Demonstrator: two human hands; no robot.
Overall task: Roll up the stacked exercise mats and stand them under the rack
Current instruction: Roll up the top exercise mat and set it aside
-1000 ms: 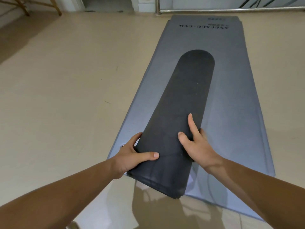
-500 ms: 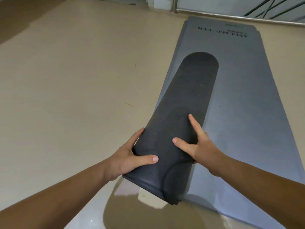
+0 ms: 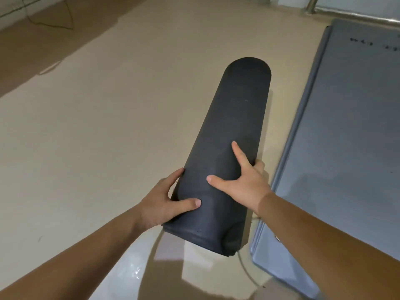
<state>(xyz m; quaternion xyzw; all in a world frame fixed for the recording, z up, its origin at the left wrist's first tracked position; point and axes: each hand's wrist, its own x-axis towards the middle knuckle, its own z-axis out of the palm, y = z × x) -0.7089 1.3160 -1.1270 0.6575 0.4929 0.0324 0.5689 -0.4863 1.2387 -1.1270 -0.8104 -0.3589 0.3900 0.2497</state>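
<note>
Left hand [image 3: 164, 204] grips the near end of the rolled black mat [image 3: 233, 131] from its left flank, thumb laid across the top, fingers curled round the side. Right hand [image 3: 242, 180] clamps the opposite flank: thumb and forefinger spread over the top, remaining fingers wrapped round the far side.

Roll sits left of the grey mat [image 3: 346, 148], clear of its edge, over bare floor [image 3: 108, 126]. Far end points away from the person. It looks lifted rather than resting, though contact at the far end cannot be judged.

Step in hand, as I read it: rolling of this mat is done and it is being carried off. The grey mat is still flat and unrolled. No rack in view, so the next move calls for finding it, keeping a firm squeeze so the layers do not spring loose, then tipping the roll upright onto one end.

Change from half a second ago: the roll lay above the grey mat then; now it is left of that mat. Both grips look unchanged.
</note>
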